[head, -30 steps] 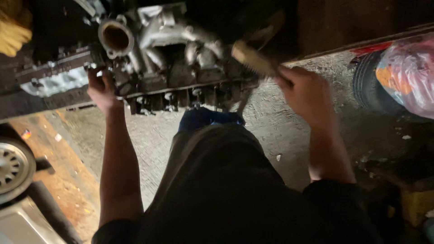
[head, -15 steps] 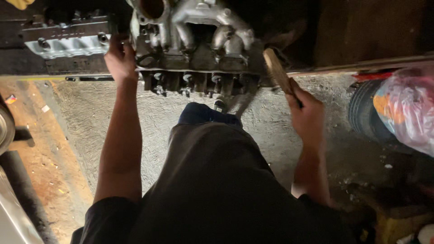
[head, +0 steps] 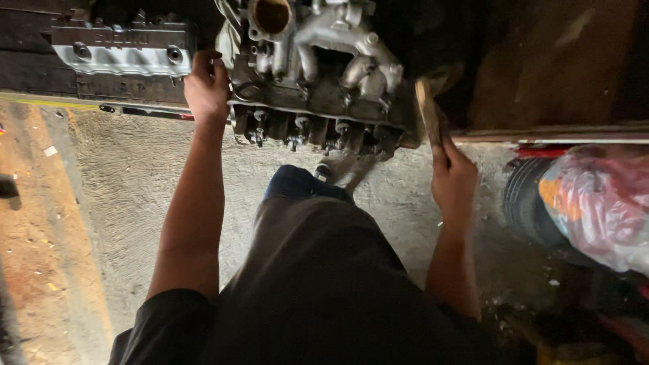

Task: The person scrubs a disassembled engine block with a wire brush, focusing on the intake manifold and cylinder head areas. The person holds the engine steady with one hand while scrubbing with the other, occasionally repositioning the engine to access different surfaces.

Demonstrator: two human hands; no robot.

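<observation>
Cylinder head (head: 318, 88) with its intake manifold sits at twelve o'clock, top cut off. Left hand (head: 206, 88) grips its left end; right hand (head: 454, 179) clamps a blurred wooden-handled tool (head: 428, 115) at two o'clock. Valve cover (head: 125, 49) lies at ten, plastic bag (head: 602, 203) at three.

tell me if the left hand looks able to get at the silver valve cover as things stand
Probably yes: the left hand grips the engine block's edge right beside the valve cover, and nothing lies between them.
</observation>
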